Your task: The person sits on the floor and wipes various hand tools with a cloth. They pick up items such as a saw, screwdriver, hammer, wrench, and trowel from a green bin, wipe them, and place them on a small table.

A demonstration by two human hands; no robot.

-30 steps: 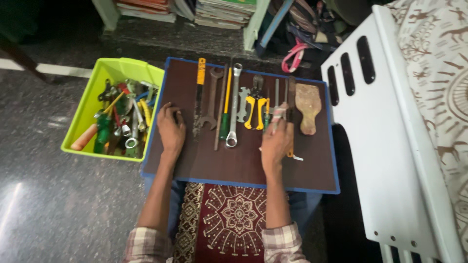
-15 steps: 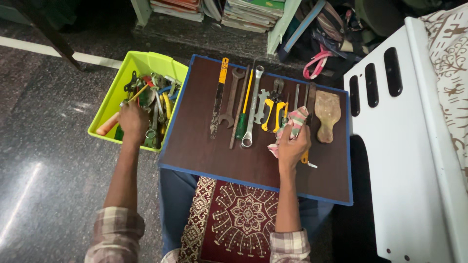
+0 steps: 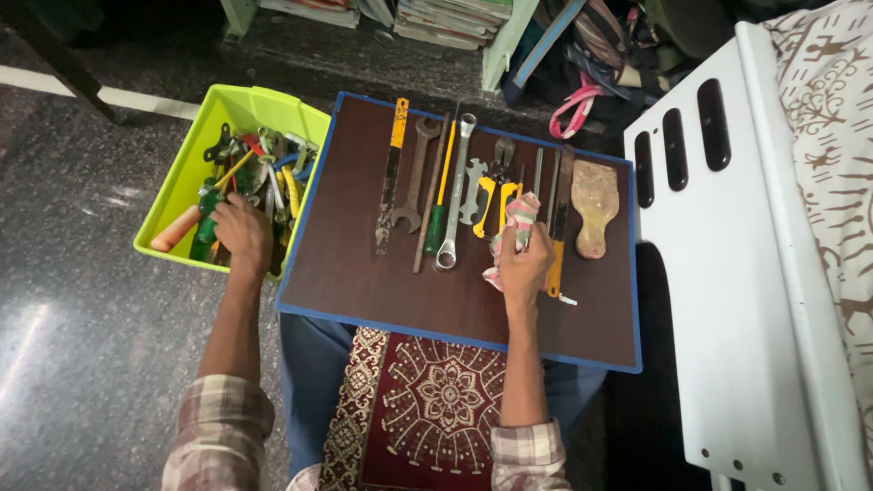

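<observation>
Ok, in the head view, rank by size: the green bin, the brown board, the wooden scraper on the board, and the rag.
1. brown board
2. green bin
3. and 4. wooden scraper and rag: unsure, since the right hand covers part of the bunched rag.

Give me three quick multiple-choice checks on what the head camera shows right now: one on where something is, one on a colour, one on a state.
1. Where is the left hand?
A. Flat on the board
B. Inside the bin of tools
C. On the white chair

2. What colour is the bin?
A. Lime green
B. Red
C. Black

3. What state is the right hand in?
A. Open and empty
B. Closed around a cloth
C. Gripping the ring spanner

Answers:
1. B, the left hand reaches down among the loose tools in the bin, off the board.
2. A, the bin's walls are bright lime green.
3. B, the fingers are curled around a pink and green checked cloth on the board, while the ring spanner lies apart in the row to its left.
</observation>
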